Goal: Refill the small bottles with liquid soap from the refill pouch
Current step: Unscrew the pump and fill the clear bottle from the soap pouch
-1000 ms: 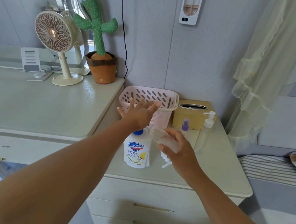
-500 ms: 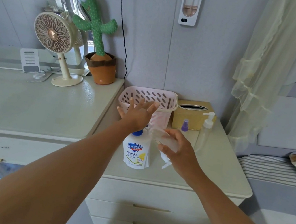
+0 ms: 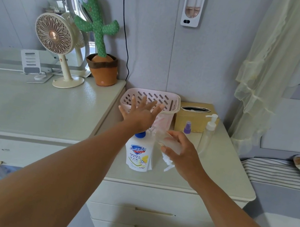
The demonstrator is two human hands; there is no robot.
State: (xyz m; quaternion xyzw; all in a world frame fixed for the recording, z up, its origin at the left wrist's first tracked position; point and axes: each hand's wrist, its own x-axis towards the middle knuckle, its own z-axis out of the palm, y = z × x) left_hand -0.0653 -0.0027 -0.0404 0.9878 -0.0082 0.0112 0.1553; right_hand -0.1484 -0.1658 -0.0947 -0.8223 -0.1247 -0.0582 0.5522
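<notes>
One nightstand (image 3: 223,178): a pale top on which every task item is set, or over which it is held.
Basket (image 3: 169,98): pink and slotted, placed at the back of the top, at 12 o'clock from the refill pouch.
Tissue box (image 3: 193,119): set just at 3 o'clock of the basket.
Refill pouch (image 3: 138,156): stood upright near the front edge, its long axis run from 6 to 12 o'clock. The printed face is turned to the camera and the blue cap (image 3: 140,134) is at the 12 o'clock end.
Left hand (image 3: 141,115): held over the cap with nothing gripped. Its fingers (image 3: 147,103) are straight and fanned toward 12 o'clock, across the basket's front wall. Contact with the cap cannot be told.
Right hand (image 3: 183,157): closed around the small clear bottle (image 3: 170,143), at 3 o'clock of the pouch.
Pump bottle (image 3: 206,139): tall and clear, stood upright at 2 o'clock of the right hand, its nozzle turned to 9 o'clock.
Small clear bottle: clasped, with fingers (image 3: 178,136) curled over its far side and the thumb (image 3: 166,150) pressed on the near side.
- Its long axis is tilted, roughly from 11 to 5 o'clock.
- The white pump head (image 3: 167,163) is hung below the thumb, at the 5 o'clock end.
- It is held just beside the pouch's 3 o'clock edge; touching cannot be told.
Spray bottle (image 3: 187,127): its purple cap is seen at 12 o'clock of the right hand, in front of the tissue box.
</notes>
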